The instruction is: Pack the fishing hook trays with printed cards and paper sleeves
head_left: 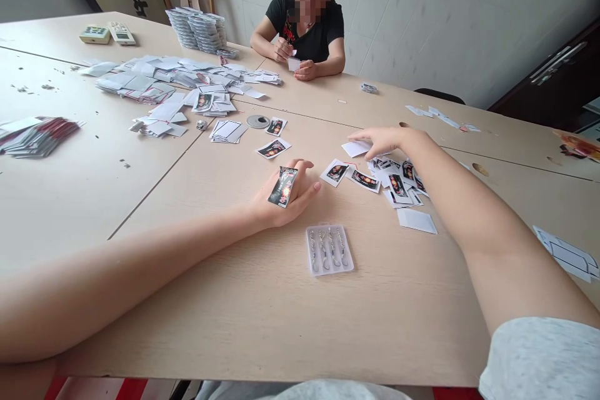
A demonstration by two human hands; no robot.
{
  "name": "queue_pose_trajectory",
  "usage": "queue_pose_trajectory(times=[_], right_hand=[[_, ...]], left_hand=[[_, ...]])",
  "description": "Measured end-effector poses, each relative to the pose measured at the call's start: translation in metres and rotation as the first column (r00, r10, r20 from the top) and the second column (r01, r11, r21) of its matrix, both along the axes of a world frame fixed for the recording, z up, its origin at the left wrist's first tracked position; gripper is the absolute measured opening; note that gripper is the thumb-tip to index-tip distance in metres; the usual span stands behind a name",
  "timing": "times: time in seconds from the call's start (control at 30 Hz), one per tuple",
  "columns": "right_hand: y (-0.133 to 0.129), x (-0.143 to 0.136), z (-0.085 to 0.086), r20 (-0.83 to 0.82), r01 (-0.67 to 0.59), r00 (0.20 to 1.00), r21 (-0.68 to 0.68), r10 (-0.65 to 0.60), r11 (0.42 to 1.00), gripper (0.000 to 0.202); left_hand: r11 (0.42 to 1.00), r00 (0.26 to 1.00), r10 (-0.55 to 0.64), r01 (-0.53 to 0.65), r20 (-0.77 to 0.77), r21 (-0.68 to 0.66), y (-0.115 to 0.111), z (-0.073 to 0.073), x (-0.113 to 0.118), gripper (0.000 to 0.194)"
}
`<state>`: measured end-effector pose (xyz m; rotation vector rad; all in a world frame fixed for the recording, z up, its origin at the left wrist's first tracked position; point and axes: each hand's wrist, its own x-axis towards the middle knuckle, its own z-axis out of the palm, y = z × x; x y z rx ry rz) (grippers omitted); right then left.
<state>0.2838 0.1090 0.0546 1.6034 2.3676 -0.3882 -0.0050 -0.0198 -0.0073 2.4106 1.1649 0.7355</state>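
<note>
My left hand [285, 200] rests on the table with its fingers apart, and a dark printed label [282, 187] lies across the back of it. On the right, my right hand [380, 139] is over a white card [356, 148] at the far side of a loose pile of printed cards [398, 185]; its fingers are spread. Just nearer than my left hand sits a clear plastic case [329, 250] holding several metal fishing hooks in compartments. Two printed cards, one of them a label card [336, 172], lie between my hands.
Across the table [262, 325] a person [307, 31] holds a small white card. A large heap of white packets [154, 78] spreads at the far left, near stacked cases [199, 31]. A grey round disc [257, 121] lies mid-table.
</note>
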Motion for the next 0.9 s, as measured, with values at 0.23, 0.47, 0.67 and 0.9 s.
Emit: queue_pose_trajectory(times=[0.23,0.47,0.67,0.9], right_hand=[[0.004,0.001,-0.005,0.001,0.018,1.0,0.048,-0.018,0.999,0.055],[0.007,0.0,-0.006,-0.042,0.03,0.999,0.0,-0.03,1.0,0.074],[0.012,-0.005,0.0,0.042,-0.006,0.999,-0.026,0.007,1.0,0.067],[0.003,-0.009,0.005,0.005,0.045,0.999,0.029,-0.046,0.999,0.042]], left_hand=[[1.0,1.0,0.004,-0.004,0.009,-0.02,-0.001,-0.002,-0.001,0.045],[1.0,0.999,0.027,-0.027,-0.026,-0.011,-0.001,0.002,0.0,0.046],[1.0,0.999,0.006,-0.007,-0.041,-0.025,-0.001,0.004,-0.001,0.048],[0.999,0.999,0.03,-0.03,-0.018,-0.018,-0.001,0.001,-0.001,0.046]])
